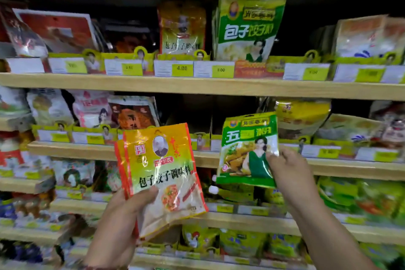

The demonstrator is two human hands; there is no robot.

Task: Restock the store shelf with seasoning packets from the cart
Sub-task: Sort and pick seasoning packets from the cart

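Gap (197, 114) on the shelf sits above-left of the green packet (247, 151), upright, pinched at its right edge by your right hand (289, 169). Left hand (122, 219) grips orange packets (162, 177), just left of the green packet.

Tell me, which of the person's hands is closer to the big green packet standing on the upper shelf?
Right. The right hand, pinching a small green packet, is below the big green packet. The left hand, gripping orange packets, is lower and further left.

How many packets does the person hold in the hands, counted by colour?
Orange-yellow packets, in the left hand: at least 2, since a second edge shows behind the front one.
Green packet, pinched by the right hand: 1
Total: at least 3
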